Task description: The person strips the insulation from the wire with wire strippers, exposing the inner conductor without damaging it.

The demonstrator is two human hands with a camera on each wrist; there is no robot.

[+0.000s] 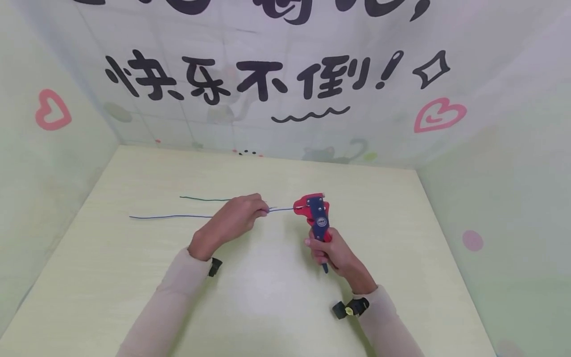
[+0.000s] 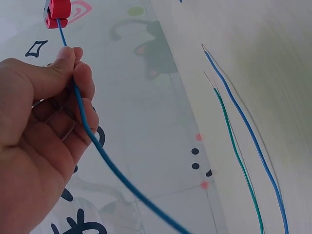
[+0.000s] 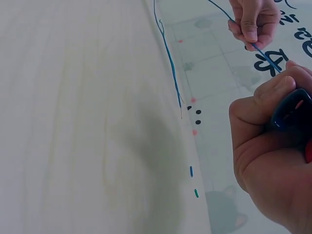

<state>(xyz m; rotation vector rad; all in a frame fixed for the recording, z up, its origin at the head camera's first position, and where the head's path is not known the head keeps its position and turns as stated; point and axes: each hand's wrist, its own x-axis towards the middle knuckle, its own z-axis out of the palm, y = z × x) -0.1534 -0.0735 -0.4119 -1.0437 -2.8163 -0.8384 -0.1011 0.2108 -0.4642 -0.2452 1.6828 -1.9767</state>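
Note:
My left hand [image 1: 238, 215] pinches a blue wire [image 2: 114, 168] between thumb and forefinger. From the fingertips the wire runs right into the red jaws of a red and blue wire stripper [image 1: 317, 213], which hide its end. My right hand [image 1: 332, 250] grips the stripper by its handles, fingers curled round them. In the left wrist view, a green wire [image 2: 237, 151] and another blue wire [image 2: 253, 129] lie side by side on the table, both with bare metal tips. The right wrist view shows only the dark handle end [image 3: 292, 109] of the stripper.
A short blue piece of insulation [image 3: 191, 171] and a short green piece [image 3: 196, 193] lie near the back edge of the pale table [image 1: 267, 307]. Printed cloth walls [image 1: 267, 134] stand behind it and at both sides. Each wrist carries a black strapped device.

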